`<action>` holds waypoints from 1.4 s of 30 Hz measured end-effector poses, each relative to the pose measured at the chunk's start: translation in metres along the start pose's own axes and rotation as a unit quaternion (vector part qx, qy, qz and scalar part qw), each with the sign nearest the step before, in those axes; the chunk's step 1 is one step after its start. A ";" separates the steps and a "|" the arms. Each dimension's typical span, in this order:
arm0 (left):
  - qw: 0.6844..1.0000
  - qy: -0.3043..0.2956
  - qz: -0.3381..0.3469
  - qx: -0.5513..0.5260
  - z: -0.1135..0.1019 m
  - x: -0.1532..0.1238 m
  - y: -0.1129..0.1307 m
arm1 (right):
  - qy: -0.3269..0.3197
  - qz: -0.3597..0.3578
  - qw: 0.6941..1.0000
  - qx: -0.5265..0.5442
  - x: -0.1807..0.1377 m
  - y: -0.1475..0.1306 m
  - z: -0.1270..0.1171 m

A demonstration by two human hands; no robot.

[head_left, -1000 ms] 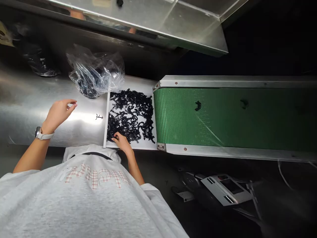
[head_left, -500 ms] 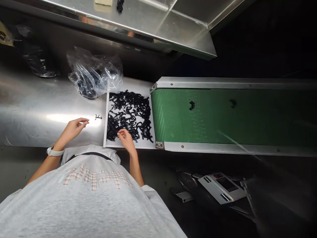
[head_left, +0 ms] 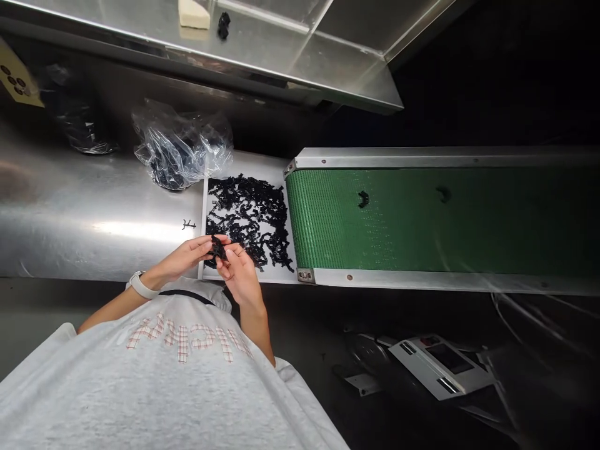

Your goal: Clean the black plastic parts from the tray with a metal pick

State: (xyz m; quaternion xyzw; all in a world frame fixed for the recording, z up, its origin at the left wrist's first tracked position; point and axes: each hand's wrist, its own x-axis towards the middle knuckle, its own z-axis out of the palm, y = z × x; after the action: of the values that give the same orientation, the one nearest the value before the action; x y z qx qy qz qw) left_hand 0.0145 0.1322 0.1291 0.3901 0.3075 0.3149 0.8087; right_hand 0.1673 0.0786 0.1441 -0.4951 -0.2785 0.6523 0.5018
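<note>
Over the near left part of a white tray (head_left: 276, 275), my left hand (head_left: 190, 254) and my right hand (head_left: 242, 275) meet at a small black part (head_left: 217, 246). Both hands pinch it between thumb and fingers. Its exact kind is too small to make out. Many similar black parts (head_left: 255, 206) lie scattered and tangled in the tray beyond my hands. A thin branched black piece (head_left: 189, 224) rests on the metal table (head_left: 94, 231), just left of the tray and beyond my left hand.
A green conveyor belt (head_left: 422, 231) adjoins the tray's right side, with a curved black part (head_left: 363, 199) on it. Clear plastic bags (head_left: 182, 147) with dark contents stand behind the tray. Above, a metal shelf (head_left: 281, 50) holds a cream block (head_left: 194, 14). A grey-white device (head_left: 440, 365) sits below right.
My left hand has moved right from the metal table to my right hand. A black part is now raised between the fingers of both hands. The view has shifted slightly.
</note>
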 end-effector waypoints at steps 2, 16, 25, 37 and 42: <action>1.000 0.001 0.014 -0.023 0.001 -0.005 0.003 | -0.014 0.014 1.000 0.024 -0.004 -0.004 0.007; 0.981 0.070 0.089 -0.157 0.008 -0.021 0.014 | -0.055 0.009 0.995 0.077 -0.028 -0.017 0.036; 0.976 0.093 0.156 -0.120 0.005 -0.027 0.012 | -0.033 -0.021 0.995 0.092 -0.024 -0.018 0.035; 0.994 -0.007 0.103 -0.034 0.010 -0.044 0.025 | -0.007 -0.052 0.996 0.078 -0.022 -0.023 0.037; 0.991 0.047 0.127 0.017 0.002 -0.041 0.018 | -0.007 -0.070 0.996 0.048 -0.026 -0.025 0.040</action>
State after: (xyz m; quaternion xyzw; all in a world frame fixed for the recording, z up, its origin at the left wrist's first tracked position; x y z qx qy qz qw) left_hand -0.0138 0.1094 0.1558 0.4250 0.2981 0.4279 0.7399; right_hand 0.1395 0.0680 0.1891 -0.4451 -0.2844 0.6319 0.5672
